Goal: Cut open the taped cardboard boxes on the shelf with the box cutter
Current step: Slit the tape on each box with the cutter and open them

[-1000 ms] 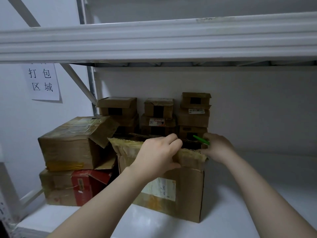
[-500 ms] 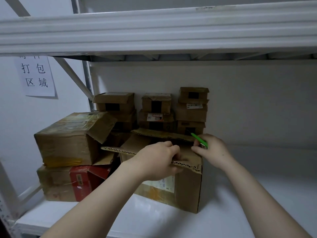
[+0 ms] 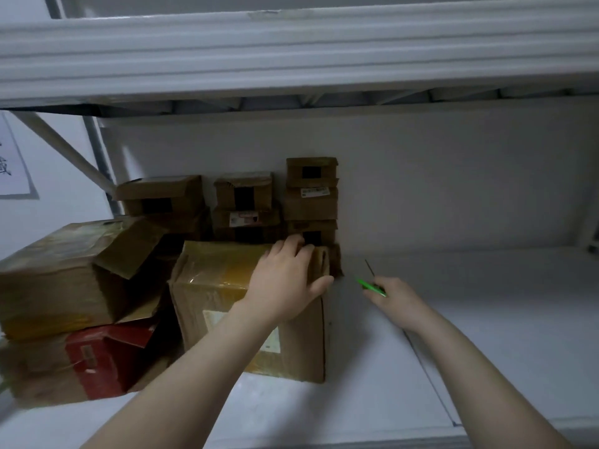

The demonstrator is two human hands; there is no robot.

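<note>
Box cutter (image 3: pixel 369 285) sits gripped in right hand (image 3: pixel 393 298); left hand (image 3: pixel 285 286) lies flat atop taped box (image 3: pixel 220 277).

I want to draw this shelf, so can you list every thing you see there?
Big brown taped cardboard box: one, brown with yellowish tape, front middle.
Opened brown cardboard box: one, brown, left, on the red one.
Red and brown cardboard box: one, bottom left.
Small brown cardboard boxes: several, brown, three stacks at the back.
White paper sign: one, left wall.
White metal shelf: one, under everything.
Green box cutter: one, in the right hand.
Left hand: rests on the big box's top.
Right hand: grips the cutter.
</note>
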